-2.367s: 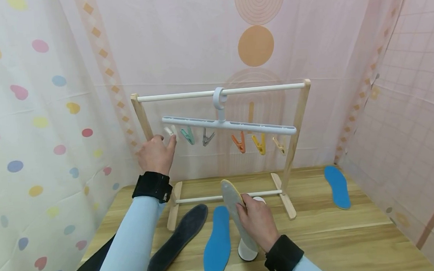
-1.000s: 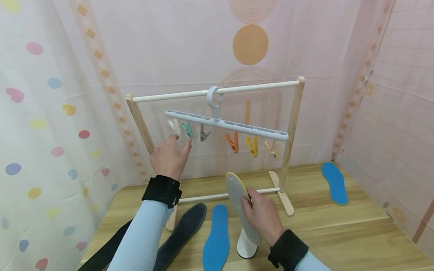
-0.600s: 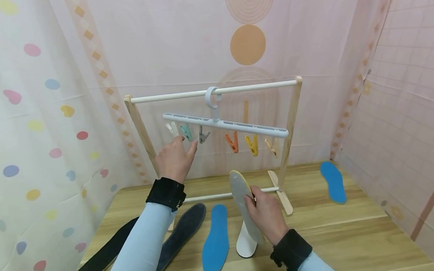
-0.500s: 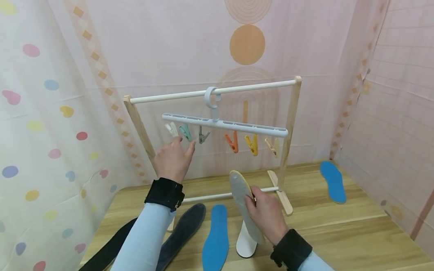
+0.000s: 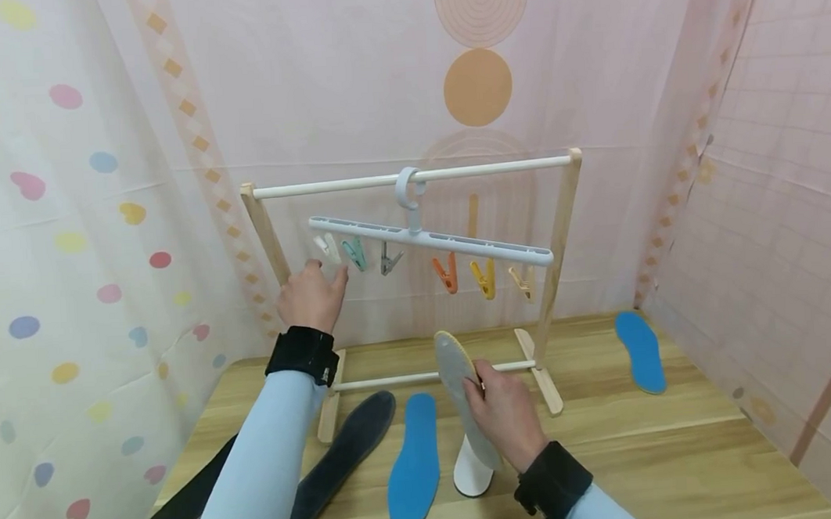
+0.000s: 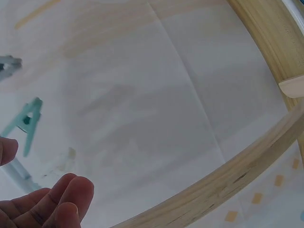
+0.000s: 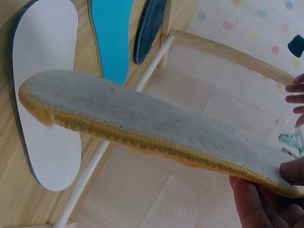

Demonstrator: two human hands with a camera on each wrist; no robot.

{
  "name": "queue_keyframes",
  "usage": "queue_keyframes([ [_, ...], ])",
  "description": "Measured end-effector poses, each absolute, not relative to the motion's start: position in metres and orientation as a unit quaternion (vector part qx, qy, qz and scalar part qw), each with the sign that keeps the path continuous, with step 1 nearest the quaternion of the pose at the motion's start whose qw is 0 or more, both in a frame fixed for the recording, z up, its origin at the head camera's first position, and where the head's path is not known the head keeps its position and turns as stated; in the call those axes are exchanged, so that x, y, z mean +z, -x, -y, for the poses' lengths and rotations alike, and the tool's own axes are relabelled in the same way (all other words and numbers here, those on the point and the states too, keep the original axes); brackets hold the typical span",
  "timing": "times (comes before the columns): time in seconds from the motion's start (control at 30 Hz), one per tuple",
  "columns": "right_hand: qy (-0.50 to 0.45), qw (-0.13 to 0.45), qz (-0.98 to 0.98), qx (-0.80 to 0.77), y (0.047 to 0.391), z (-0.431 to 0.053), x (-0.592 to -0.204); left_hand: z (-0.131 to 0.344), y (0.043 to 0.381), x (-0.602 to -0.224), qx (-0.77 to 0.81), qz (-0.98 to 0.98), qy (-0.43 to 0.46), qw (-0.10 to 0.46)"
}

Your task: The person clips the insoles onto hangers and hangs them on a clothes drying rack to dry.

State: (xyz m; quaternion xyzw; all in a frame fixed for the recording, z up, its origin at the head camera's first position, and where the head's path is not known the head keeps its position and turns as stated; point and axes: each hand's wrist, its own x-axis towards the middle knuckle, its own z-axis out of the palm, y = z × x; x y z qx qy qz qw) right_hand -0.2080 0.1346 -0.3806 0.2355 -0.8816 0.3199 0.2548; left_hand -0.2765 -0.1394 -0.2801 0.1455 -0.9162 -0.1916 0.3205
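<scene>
My right hand [image 5: 508, 411] pinches a grey insole [image 5: 457, 383] with a yellow stitched edge, thumb on its grey face; it stands raised and tilted over the table. In the right wrist view the stitched edge [image 7: 142, 142] runs toward the fingers. My left hand [image 5: 312, 296], fingers loosely bent and holding nothing, is just below the white clothespin [image 5: 327, 248] at the left end of a pale blue hanger [image 5: 485, 246]. To its right hang a green clothespin [image 5: 354, 253] and a grey clothespin [image 5: 390, 258]. The left wrist view shows the thumb and fingers [image 6: 76, 190] apart.
A wooden rack [image 5: 562, 236] carries the hanger, with orange [image 5: 447, 273], yellow [image 5: 485, 279] and cream [image 5: 522, 283] clothespins on its right half. On the table [image 5: 666, 466] lie dark insoles [image 5: 344, 459], blue insoles [image 5: 414, 471] and a white insole [image 5: 471, 472], partly under the grey one.
My left hand moved right from the white clothespin, then back left below it. The hanger tilted and swung a little. My right hand keeps holding the grey insole, nearly still.
</scene>
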Motion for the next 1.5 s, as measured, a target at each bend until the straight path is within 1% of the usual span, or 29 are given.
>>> queue_keyframes([
  [0.23, -0.241, 0.245, 0.883, 0.32, 0.208, -0.124, -0.377, 0.144, 0.288, -0.278, -0.206, 0.913, -0.17, 0.307],
  [0.5, -0.257, 0.237, 0.874, 0.338, 0.21, -0.107, -0.372, 0.149, 0.296, -0.274, -0.215, 0.908, -0.185, 0.308],
  [0.77, -0.263, 0.253, 0.871, 0.329, 0.21, -0.1, -0.371, 0.151, 0.301, -0.269, -0.227, 0.901, -0.188, 0.319],
  [0.87, -0.265, 0.256, 0.871, 0.325, 0.21, -0.099, -0.371, 0.152, 0.301, -0.267, -0.231, 0.899, -0.192, 0.319],
  [1.03, -0.267, 0.244, 0.873, 0.326, 0.21, -0.096, -0.372, 0.155, 0.301, -0.266, -0.241, 0.894, -0.203, 0.319],
  [1.27, -0.274, 0.242, 0.871, 0.327, 0.21, -0.092, -0.373, 0.157, 0.298, -0.263, -0.262, 0.889, -0.218, 0.305],
  [1.5, -0.279, 0.247, 0.868, 0.328, 0.208, -0.092, -0.372, 0.152, 0.293, -0.268, -0.28, 0.88, -0.214, 0.318],
])
